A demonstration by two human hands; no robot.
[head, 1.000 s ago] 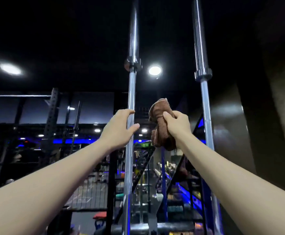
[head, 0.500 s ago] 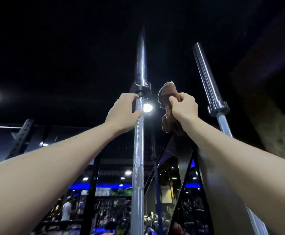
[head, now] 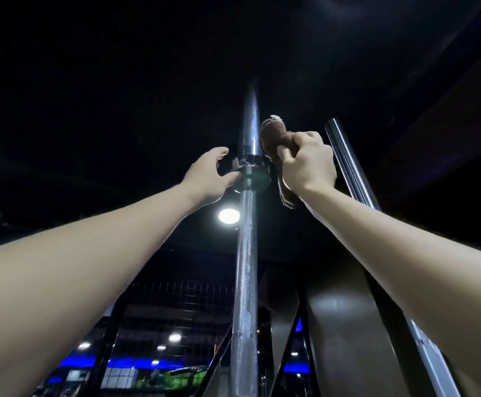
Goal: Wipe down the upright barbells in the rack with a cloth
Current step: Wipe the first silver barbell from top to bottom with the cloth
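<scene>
Cloth point(head: 273, 138): brown, pale frayed edge. Near bar point(head: 245, 282): silver steel, cross-hatched knurling on shaft, dark collar. Right bar point(head: 345, 161): plain silver. Ceiling point(head: 119, 81): black. Background strip lights point(head: 130, 363): blue.

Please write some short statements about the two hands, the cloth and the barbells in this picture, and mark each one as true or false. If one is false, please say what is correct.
1. The right hand grips a bunched brown cloth. True.
2. The left hand also holds a cloth. False: it holds nothing; its fingers reach toward the collar of the middle barbell.
3. Two upright barbells are in view. True: the middle barbell and a second barbell behind the right hand.
4. The cloth is wrapped around the second barbell. False: it is bunched in the right hand beside the sleeve of the middle barbell, above the collar.
5. A round ceiling light shows just left of the middle barbell, below the left hand. True.
</scene>
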